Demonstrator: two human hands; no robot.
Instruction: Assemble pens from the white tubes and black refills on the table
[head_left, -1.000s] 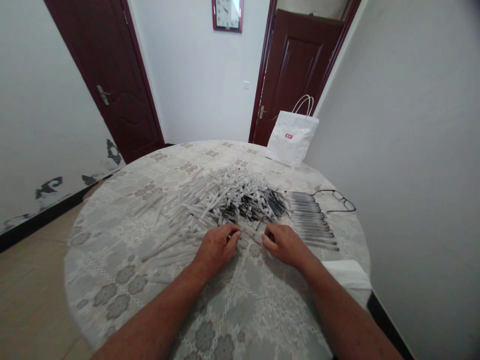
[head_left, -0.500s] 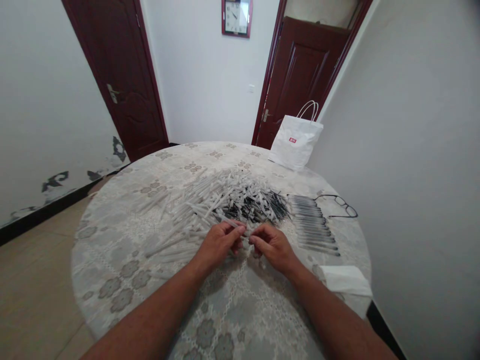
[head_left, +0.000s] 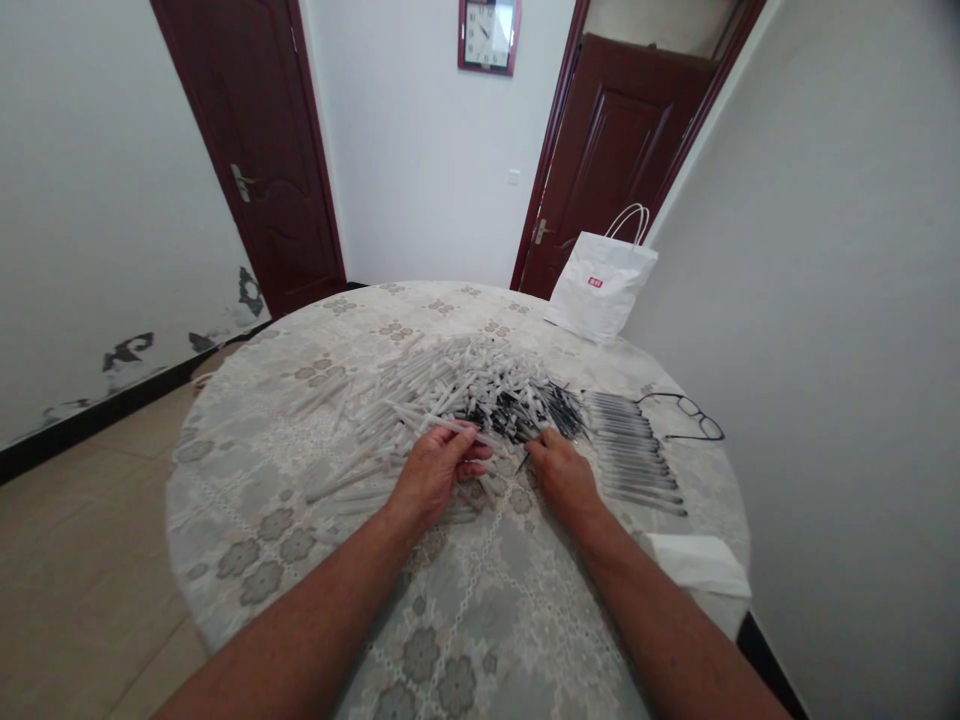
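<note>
A heap of whitish pen barrels (head_left: 420,372), small white pieces and thin black refills (head_left: 506,412) is spread over the table. My left hand (head_left: 441,465) is pinched around a translucent pen barrel (head_left: 442,424) at the near edge of the heap. My right hand (head_left: 559,468) is closed at the heap's near right edge. A thin dark stick (head_left: 523,462), which looks like a refill, pokes out from its fingertips. To the right of this hand lies a neat row of assembled-looking pens (head_left: 634,450) with dark ends.
The round table has a patterned cloth (head_left: 465,620). Eyeglasses (head_left: 686,408) lie beyond the pen row, and a folded white tissue or cloth (head_left: 701,563) is at the right edge. A white paper bag (head_left: 600,285) stands at the back right.
My right hand has moved away from my left, forward to the black refills, and now a thin dark stick shows at its fingertips. My left hand keeps the pen barrel.
</note>
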